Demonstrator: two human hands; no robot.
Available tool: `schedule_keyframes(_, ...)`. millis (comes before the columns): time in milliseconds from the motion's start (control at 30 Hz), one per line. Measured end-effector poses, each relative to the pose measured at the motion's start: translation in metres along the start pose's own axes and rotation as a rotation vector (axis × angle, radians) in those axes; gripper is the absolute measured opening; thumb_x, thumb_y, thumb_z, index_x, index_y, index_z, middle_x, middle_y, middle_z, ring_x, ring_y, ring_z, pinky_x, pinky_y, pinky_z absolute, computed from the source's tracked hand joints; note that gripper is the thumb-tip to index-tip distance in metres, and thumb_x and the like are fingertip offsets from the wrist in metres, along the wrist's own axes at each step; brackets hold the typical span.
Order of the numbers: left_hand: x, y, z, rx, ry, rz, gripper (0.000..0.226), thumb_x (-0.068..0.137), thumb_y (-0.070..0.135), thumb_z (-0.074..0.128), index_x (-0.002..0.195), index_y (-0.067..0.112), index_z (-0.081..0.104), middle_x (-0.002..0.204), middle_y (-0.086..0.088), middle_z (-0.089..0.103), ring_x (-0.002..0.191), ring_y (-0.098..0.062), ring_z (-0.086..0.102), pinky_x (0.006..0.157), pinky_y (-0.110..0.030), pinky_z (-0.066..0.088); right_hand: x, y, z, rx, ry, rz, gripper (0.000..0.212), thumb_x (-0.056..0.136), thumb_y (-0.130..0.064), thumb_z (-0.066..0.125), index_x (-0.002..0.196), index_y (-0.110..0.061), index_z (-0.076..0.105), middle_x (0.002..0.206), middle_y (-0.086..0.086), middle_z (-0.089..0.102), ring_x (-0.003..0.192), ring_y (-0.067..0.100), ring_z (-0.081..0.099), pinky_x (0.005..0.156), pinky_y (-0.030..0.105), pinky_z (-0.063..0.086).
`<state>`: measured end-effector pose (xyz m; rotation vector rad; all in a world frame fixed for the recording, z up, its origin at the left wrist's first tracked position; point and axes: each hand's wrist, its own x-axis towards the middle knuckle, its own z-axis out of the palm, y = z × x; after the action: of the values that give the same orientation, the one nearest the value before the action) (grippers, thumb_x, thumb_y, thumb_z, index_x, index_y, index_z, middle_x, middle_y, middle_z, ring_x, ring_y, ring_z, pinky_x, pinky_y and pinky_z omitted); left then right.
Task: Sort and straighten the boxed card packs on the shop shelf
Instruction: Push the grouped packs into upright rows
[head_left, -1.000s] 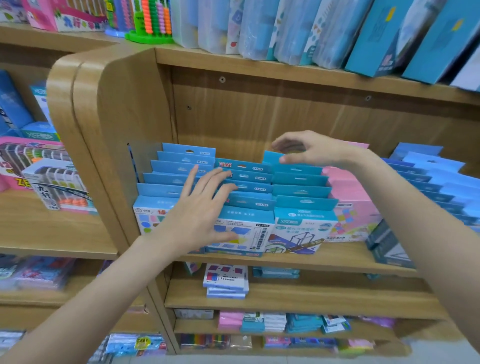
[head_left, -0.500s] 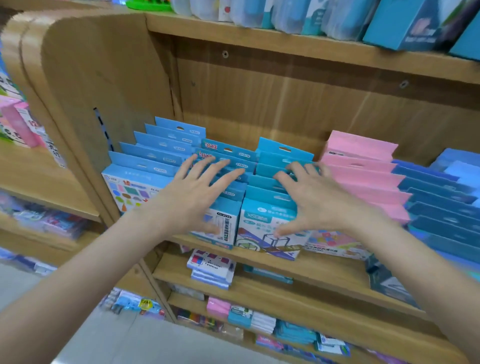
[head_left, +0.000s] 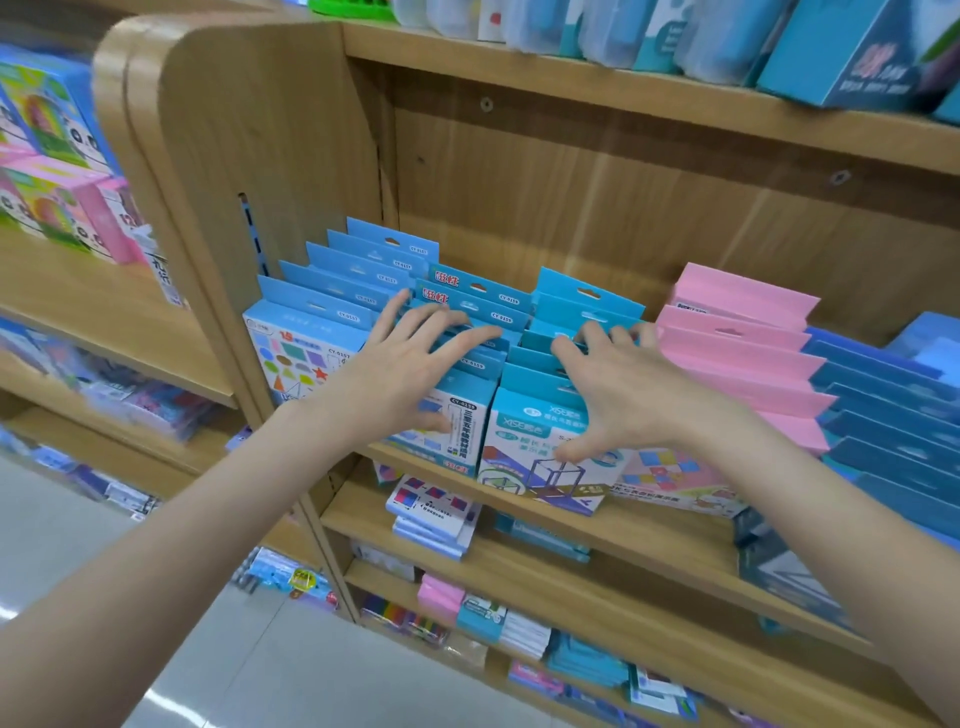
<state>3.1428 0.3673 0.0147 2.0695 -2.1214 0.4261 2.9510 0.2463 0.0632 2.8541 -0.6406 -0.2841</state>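
- Cardboard card packs (head_left: 467, 332) looked light, stiff, crushable at the hang tabs.
- Left hand (head_left: 400, 379) and right hand (head_left: 623, 395) lay on them, fingers splayed, grasping nothing.
- Best held by box sides.

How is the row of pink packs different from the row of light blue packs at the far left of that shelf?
The pink packs are plain pink on their header cards, while the light blue packs carry small printed code labels there. The pink row sits right of both hands, with the right hand reaching its edge; the light blue row stands against the shelf's side panel, left of the left hand. Both rows are stepped front to back with hang holes on top.
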Motion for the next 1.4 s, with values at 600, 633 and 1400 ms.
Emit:
schedule_keyframes(600,0.024,0.032,-0.023,0.041,-0.165,0.050,0.110,0.072,0.069,0.055,0.143,0.029,-0.018,0.154,-0.001,-0.011,0.140,-0.020,-0.016,0.111,-0.046,-0.017,-0.052,0.029,-0.010,0.297,0.389,0.224,0.078,0.075,-0.065,0.051,0.136,-0.020,0.034,0.142,0.002,0.040,0.130,0.022,0.034,0.112,0.039,0.014)
schedule_keyframes(633,0.032,0.040,-0.025,0.049,-0.168,0.091,0.109,0.072,0.069,0.054,0.143,0.028,-0.017,0.154,-0.001,-0.010,0.140,-0.020,-0.015,0.110,-0.046,-0.017,-0.058,0.039,-0.010,0.378,0.394,0.249,0.078,0.073,-0.065,0.051,0.136,-0.021,0.035,0.141,0.001,0.041,0.129,0.021,0.035,0.110,0.037,0.020)
schedule_keyframes(1400,0.066,0.059,-0.011,-0.042,-0.119,0.211,0.084,0.067,0.070,0.058,0.131,0.020,0.033,0.135,0.005,0.038,0.127,-0.018,0.014,0.109,-0.033,0.015,-0.070,0.086,0.050,0.297,0.423,0.271,0.076,0.063,-0.058,0.071,0.120,-0.013,0.050,0.128,0.000,0.037,0.116,0.012,0.027,0.097,0.033,0.034)
